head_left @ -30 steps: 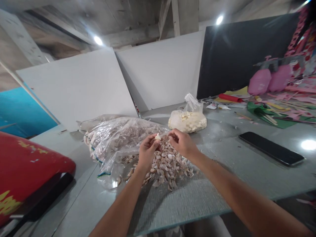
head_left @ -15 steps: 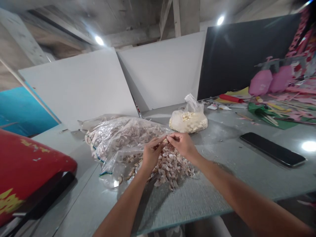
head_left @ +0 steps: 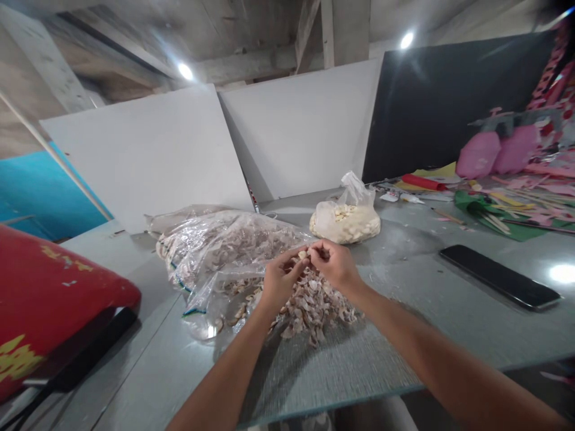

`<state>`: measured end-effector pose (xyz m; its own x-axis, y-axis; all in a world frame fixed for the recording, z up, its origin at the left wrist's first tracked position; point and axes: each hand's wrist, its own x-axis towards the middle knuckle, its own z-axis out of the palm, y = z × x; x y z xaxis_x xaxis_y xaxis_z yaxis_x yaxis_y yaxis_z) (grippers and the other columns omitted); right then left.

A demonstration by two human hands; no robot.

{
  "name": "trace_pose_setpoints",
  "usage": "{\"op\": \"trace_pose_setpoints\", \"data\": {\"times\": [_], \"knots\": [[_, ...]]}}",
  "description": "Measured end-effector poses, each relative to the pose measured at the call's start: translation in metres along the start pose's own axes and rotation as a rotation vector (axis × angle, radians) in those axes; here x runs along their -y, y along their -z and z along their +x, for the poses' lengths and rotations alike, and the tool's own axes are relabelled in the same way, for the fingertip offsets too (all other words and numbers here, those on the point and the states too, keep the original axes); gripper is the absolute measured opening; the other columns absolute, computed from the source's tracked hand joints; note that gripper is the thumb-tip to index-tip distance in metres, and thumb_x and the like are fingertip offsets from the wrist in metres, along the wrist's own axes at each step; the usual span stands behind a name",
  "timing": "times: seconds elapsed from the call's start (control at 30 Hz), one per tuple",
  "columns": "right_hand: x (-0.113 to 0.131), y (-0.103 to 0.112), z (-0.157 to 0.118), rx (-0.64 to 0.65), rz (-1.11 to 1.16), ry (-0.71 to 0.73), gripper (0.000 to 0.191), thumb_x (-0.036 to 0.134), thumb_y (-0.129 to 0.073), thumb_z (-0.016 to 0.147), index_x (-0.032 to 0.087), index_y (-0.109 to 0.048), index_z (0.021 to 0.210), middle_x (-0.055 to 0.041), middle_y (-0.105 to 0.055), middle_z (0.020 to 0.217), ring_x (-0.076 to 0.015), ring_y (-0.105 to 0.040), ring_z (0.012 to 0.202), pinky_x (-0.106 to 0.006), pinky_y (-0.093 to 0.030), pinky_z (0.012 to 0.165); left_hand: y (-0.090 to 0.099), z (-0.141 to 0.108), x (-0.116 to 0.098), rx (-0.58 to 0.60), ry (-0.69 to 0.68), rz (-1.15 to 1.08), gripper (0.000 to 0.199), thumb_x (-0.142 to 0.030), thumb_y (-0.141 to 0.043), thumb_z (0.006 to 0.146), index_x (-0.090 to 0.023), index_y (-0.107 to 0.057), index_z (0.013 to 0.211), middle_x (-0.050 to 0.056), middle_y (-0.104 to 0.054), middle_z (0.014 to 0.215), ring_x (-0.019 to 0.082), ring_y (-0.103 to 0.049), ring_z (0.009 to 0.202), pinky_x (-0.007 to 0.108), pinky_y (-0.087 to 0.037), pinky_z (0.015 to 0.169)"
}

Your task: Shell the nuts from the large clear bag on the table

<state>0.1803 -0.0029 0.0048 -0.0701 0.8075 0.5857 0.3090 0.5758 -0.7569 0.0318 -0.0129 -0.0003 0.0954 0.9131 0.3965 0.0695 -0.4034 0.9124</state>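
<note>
Pale piece: held (head_left: 303, 255) above the middle of the desk (head_left: 341, 365), over the husk pile (head_left: 314, 305); it could be dropped and lost among the flakes if the pinch is loosened.
Left hand (head_left: 281, 276): closed on the piece by thumb and fingertips; the piece could be squeezed out if pressed off-centre.
Right hand (head_left: 335, 263): fingertips bent in beside the piece; whether anything is gripped cannot be told.
Husk pile: loose flakes could be swept towards the near edge by a low forearm.
Large clear bag (head_left: 224, 239): its mouth is spread beside the pile; it could be snagged by the left forearm and its contents spilled.
Small bag (head_left: 354, 224): set farther back, beyond the hands; it could be tipped by a long reach.
</note>
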Motion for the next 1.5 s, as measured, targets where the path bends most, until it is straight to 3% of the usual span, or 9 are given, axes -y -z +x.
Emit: {"op": "trace_pose_setpoints", "data": {"times": [0.1,0.17,0.23,0.37,0.5,0.8,1.03,1.33,1.5], "knots": [[0.0,0.004,0.003,-0.06,0.139,-0.031,0.02,0.035,-0.046,0.082,0.017,-0.053,0.076,-0.0006,-0.061,0.06,-0.0123,-0.057,0.054,-0.021,-0.044,0.052,0.0,0.001,-0.004,-0.006,0.022,-0.208,0.039,-0.04,-0.062,0.074,-0.017,-0.06,0.106,0.006,-0.066,0.086,0.01,-0.055,0.052,0.022,-0.047,0.048],[-0.001,0.008,0.004,-0.074,0.163,-0.025,0.022,0.036,-0.045,0.084,0.018,-0.05,0.074,0.0007,-0.058,0.056,-0.0115,-0.056,0.05,-0.021,-0.043,0.052,0.001,0.002,-0.005,0.005,0.028,-0.309,0.04,-0.04,-0.06,0.075,-0.019,-0.056,0.109,0.01,-0.063,0.108,0.009,-0.057,0.055,0.023,-0.048,0.049],[-0.002,0.012,0.005,-0.054,0.133,0.0,0.021,0.036,-0.042,0.086,0.018,-0.05,0.076,0.0023,-0.055,0.055,-0.0104,-0.053,0.047,-0.021,-0.042,0.05,0.002,0.002,-0.005,0.032,0.036,-0.363,0.04,-0.039,-0.061,0.075,-0.019,-0.053,0.11,0.012,-0.059,0.115,0.009,-0.058,0.056,0.023,-0.049,0.049],[0.0,0.013,0.005,-0.029,-0.02,0.092,0.016,0.022,-0.041,0.084,0.018,-0.053,0.095,0.0004,-0.057,0.069,-0.0111,-0.054,0.057,-0.022,-0.041,0.057,0.002,0.002,-0.003,0.043,0.029,-0.372,0.037,-0.037,-0.062,0.074,-0.019,-0.055,0.106,0.01,-0.06,0.112,0.009,-0.058,0.055,0.023,-0.048,0.048],[0.003,0.013,0.004,0.04,-0.195,0.168,0.016,0.011,-0.044,0.076,0.017,-0.059,0.073,-0.0037,-0.056,0.079,-0.0128,-0.053,0.069,-0.023,-0.041,0.065,0.001,0.002,-0.002,-0.024,0.041,-0.317,0.035,-0.034,-0.068,0.068,-0.016,-0.059,0.097,0.005,-0.064,0.094,0.006,-0.053,0.052,0.021,-0.048,0.047],[0.015,0.015,0.002,0.167,0.088,0.174,0.025,0.036,-0.049,0.084,0.02,-0.069,0.088,-0.0036,-0.065,0.08,-0.0151,-0.059,0.076,-0.024,-0.043,0.066,0.001,0.001,-0.002,-0.106,-0.037,-0.191,0.029,-0.027,-0.076,0.056,-0.013,-0.059,0.074,-0.004,-0.057,0.056,0.008,-0.049,0.043,0.021,-0.045,0.042],[0.018,0.014,0.0,0.215,0.01,0.202,0.022,0.03,-0.052,0.081,0.019,-0.07,0.08,-0.0015,-0.066,0.074,-0.0116,-0.058,0.066,-0.02,-0.041,0.059,0.002,0.0,-0.001,-0.095,-0.042,-0.142,0.028,-0.022,-0.08,0.048,-0.012,-0.057,0.06,-0.002,-0.06,0.055,0.006,-0.048,0.044,0.018,-0.041,0.043],[0.016,0.013,-0.001,0.108,0.001,0.199,0.02,0.025,-0.048,0.081,0.017,-0.066,0.079,-0.0022,-0.066,0.076,-0.0118,-0.057,0.068,-0.021,-0.043,0.062,0.002,0.002,0.004,-0.085,-0.015,-0.108,0.03,-0.024,-0.079,0.052,-0.012,-0.064,0.074,-0.003,-0.056,0.052,0.008,-0.048,0.045,0.02,-0.041,0.045],[0.016,0.016,0.001,0.209,-0.004,0.159,0.024,0.032,-0.05,0.082,0.019,-0.07,0.082,-0.003,-0.067,0.078,-0.0128,-0.059,0.066,-0.021,-0.042,0.058,0.006,0.004,0.007,-0.132,-0.109,0.04,0.027,-0.024,-0.078,0.054,-0.015,-0.069,0.078,0.0,-0.06,0.066,0.007,-0.046,0.05,0.02,-0.039,0.047]]}}
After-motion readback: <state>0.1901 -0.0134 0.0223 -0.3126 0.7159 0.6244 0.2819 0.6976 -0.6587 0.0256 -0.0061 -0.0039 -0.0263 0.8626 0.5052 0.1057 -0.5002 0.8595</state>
